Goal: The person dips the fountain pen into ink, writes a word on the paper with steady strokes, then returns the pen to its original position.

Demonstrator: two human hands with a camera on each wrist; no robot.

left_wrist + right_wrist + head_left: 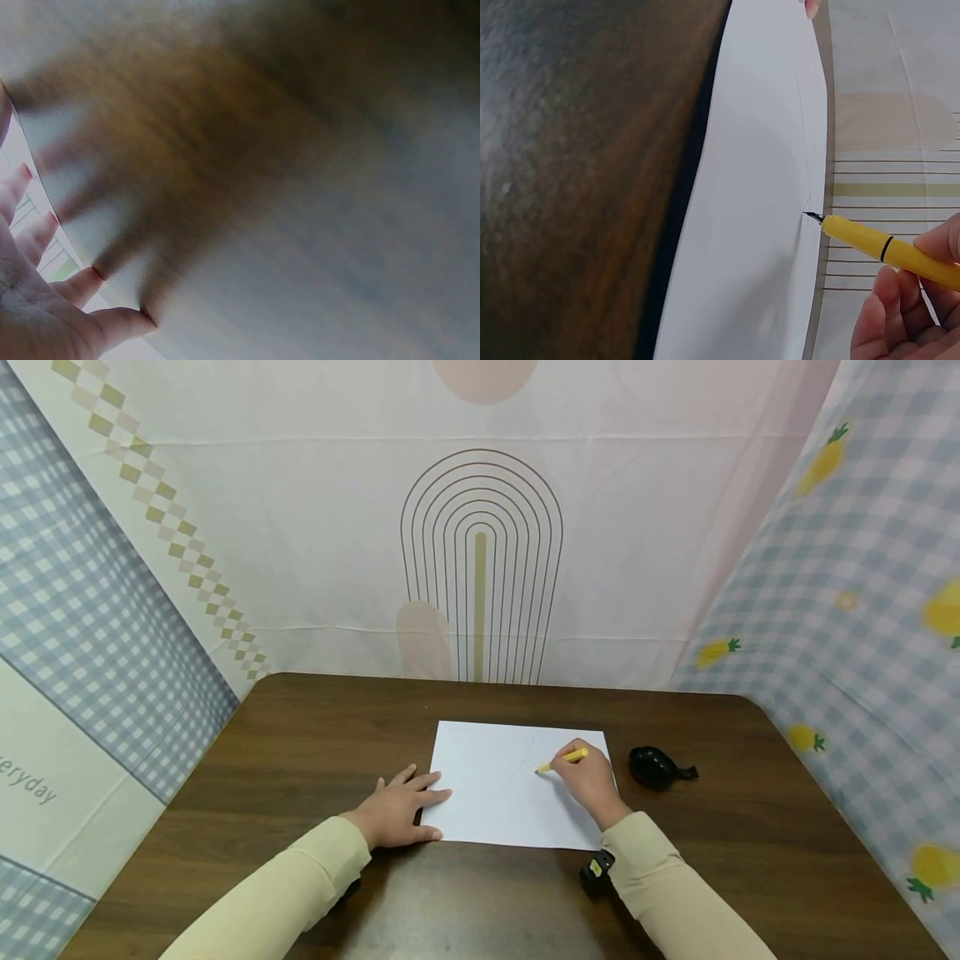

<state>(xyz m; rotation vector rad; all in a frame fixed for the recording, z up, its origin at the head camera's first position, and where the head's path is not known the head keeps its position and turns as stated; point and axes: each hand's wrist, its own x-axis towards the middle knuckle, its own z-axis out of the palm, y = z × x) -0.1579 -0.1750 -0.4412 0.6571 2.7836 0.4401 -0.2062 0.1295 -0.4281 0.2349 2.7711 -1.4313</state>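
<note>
Someone's right hand (588,785) is pinching a yellow pen (859,235) between thumb and fingers, the other fingers curling in below it. From that grip the pen is slanting down and to the left, and its dark nib (814,217) is meeting a white sheet of paper (495,806). The paper is lying flat under the right hand and reaching leftward to the other hand; a few thin, faint lines (802,120) are showing on it, some near the nib.

The left hand (397,812) is lying palm down at the paper's left edge, its fingers spreading well apart and gripping nothing. Its thumb and index finger are resting on the paper, while the fingers farthest from the thumb are reaching over the bare wood of the brown table (315,735).

To the right of the right hand, just beyond the paper, a glossy black object (652,768) is lying on the table, its narrow end pointing away from that hand. Pale yellow sleeves (645,843) are covering both forearms, and a small black device (596,874) is sitting under the right cuff. Ahead of both hands, past the table, a pale cloth (630,527) with an arch pattern is hanging.
</note>
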